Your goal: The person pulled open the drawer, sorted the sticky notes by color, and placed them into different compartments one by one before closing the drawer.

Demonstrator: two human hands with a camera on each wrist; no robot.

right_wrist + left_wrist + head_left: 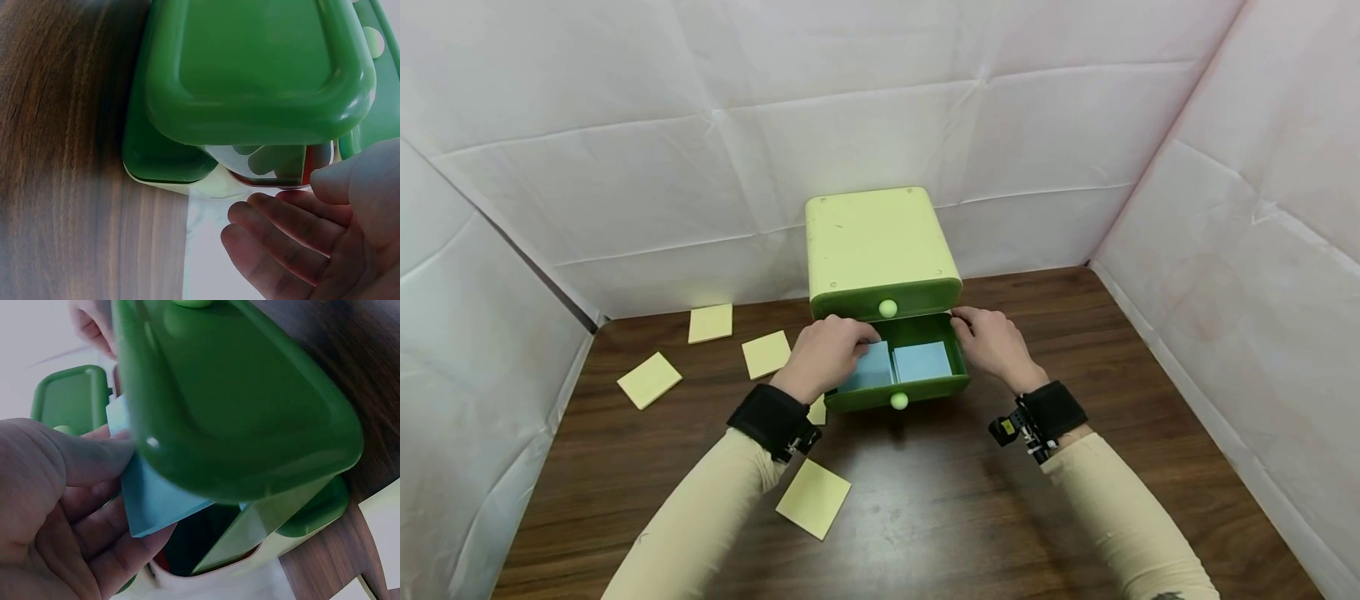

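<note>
A light-green two-drawer box (880, 250) stands at the back of the wooden table. Its lower drawer (898, 385) is pulled out, and two blue sticky-note pads lie in it side by side. My left hand (831, 348) reaches over the drawer's left side; in the left wrist view its thumb and fingers (94, 459) pinch the left blue pad (156, 503) beside the drawer (237, 406). The right blue pad (922, 360) lies flat and untouched. My right hand (992, 340) rests at the drawer's far right corner with relaxed fingers (281, 228) that hold nothing.
Several yellow sticky-note pads lie on the table (970, 508): one (711, 322) by the back wall, one (766, 353) beside my left hand, one (650, 380) further left, one (813, 497) near my left forearm. White paper walls enclose three sides.
</note>
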